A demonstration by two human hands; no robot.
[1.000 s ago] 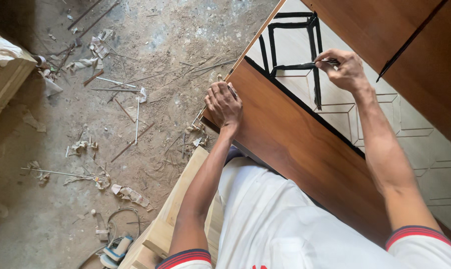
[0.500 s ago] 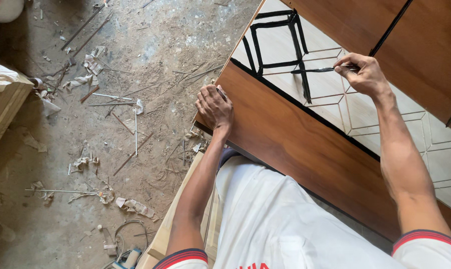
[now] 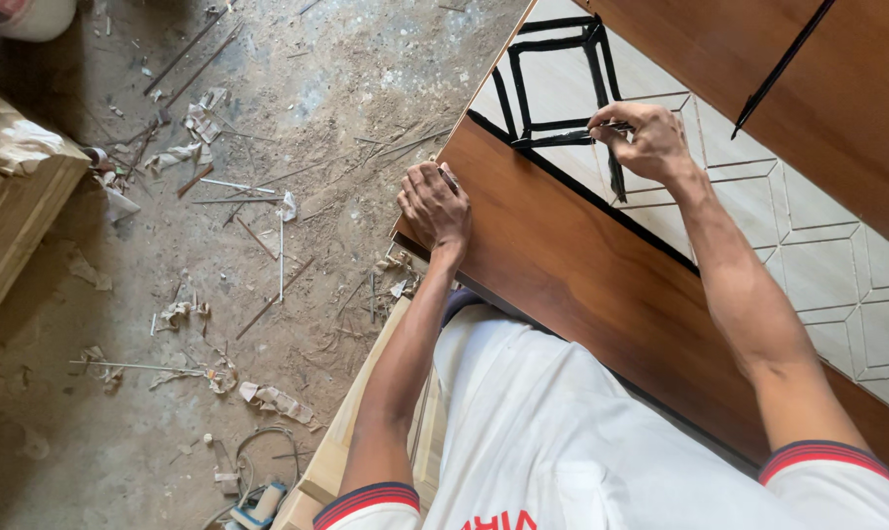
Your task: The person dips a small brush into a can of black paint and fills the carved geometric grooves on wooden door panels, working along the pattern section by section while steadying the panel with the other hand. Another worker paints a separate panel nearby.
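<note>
Seen from above: the right hand pinches a thin marker, fingers closed, its tip on black lines across a white patterned panel. The left hand, fingers curled, grips the near-left edge of a brown board.

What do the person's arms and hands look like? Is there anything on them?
Both arms are bare below short white sleeves with red and dark striped cuffs. The left hand and right hand wear no gloves. No watch, ring or bracelet shows on either.
</note>
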